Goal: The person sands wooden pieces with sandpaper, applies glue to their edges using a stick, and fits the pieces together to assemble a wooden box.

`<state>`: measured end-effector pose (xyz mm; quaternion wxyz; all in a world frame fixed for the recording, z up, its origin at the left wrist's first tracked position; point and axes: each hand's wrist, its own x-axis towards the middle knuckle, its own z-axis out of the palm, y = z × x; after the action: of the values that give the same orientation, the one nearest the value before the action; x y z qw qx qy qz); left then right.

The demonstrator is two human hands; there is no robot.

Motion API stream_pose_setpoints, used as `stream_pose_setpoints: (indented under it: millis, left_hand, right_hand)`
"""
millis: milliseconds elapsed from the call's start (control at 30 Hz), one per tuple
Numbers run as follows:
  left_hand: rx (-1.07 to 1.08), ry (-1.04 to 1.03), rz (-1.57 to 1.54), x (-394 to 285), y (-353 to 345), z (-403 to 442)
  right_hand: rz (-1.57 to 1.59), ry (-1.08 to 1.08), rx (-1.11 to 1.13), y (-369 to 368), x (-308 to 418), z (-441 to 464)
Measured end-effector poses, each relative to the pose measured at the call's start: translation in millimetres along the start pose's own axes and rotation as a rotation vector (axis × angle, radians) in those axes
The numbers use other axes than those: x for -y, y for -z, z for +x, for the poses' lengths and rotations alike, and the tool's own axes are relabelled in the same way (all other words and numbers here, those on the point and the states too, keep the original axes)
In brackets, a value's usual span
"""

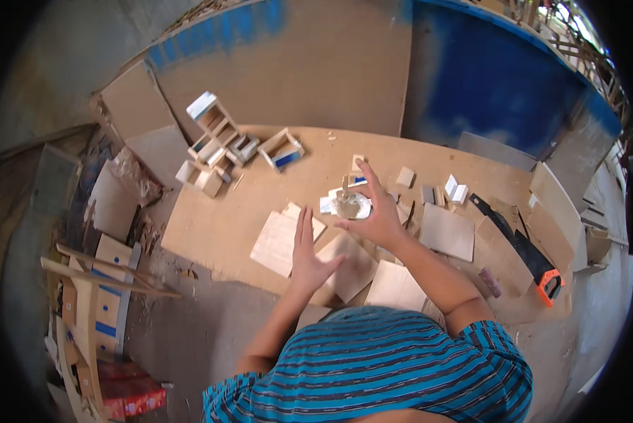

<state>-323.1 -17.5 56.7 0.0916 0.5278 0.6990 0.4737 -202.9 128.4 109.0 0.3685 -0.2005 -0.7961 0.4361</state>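
Note:
My left hand [309,262] is open above the pale square wood panels, thumb and fingers apart, with nothing in it. Just left of it is one thin wood panel [271,243]; another panel [350,266] lies between my hands. My right hand [381,217] is also open, with thumb and forefinger spread wide beside a small white holder of brownish paste [350,206]. A short stick [345,186] stands up in the paste. Whether the right fingers touch the holder, I cannot tell. Two more panels, one flat [448,231] and one nearer my body [395,285], lie to the right.
Stacked small wooden box frames [218,144] and a separate open frame [281,149] stand at the table's far left. A handsaw [517,243] with an orange handle lies right, near a purplish block [490,281]. Small wood blocks [406,176] are scattered at the back.

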Motion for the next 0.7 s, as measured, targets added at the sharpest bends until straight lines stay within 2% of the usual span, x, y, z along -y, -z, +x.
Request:
stream_pose_setpoints:
  millis: [33,67,133,167,267,300,333,367,467,567,700]
  left_hand:
    - [-0.020,0.030,-0.149,-6.6,-2.1,8.0]
    - [-0.030,-0.026,-0.218,6.1,-11.3,12.2]
    - [-0.114,0.030,-0.590,-7.7,-17.2,16.0]
    - [-0.064,0.075,-0.611,-4.9,-15.9,14.2]
    - [0.029,0.097,-0.632,-1.3,-13.2,12.5]
    - [0.021,0.039,-0.606,-7.7,-6.9,11.8]
    - [0.012,-0.020,-0.580,-18.5,1.3,12.3]
    - [-0.017,-0.128,-0.376,-32.1,10.3,14.7]
    - [-0.034,-0.197,-0.246,-19.4,16.4,13.4]
    - [-0.044,0.047,-0.566,-32.3,24.3,7.3]
    - [-0.021,0.033,-0.495,-34.6,32.3,6.4]
  right_hand:
    - [0.017,-0.009,0.042,-5.3,11.7,-9.4]
    - [-0.044,0.073,0.058,-11.3,17.4,-18.0]
    - [-0.171,0.249,0.071,-19.1,26.9,-30.2]
    - [-0.161,0.182,0.163,-16.8,35.9,-33.6]
    - [-0.209,0.410,0.103,-2.8,61.7,-30.4]
    - [-0.130,0.409,0.045,-0.7,70.3,-28.2]
    - [-0.157,0.372,0.079,4.8,75.2,-27.6]
    - [-0.185,0.337,0.112,11.7,78.7,-27.1]
    - [-0.228,0.361,0.138,16.4,96.7,-27.8]
    - [-0.245,0.425,0.184,18.9,107.0,-37.8]
    - [-0.234,0.462,0.130,19.4,113.6,-43.0]
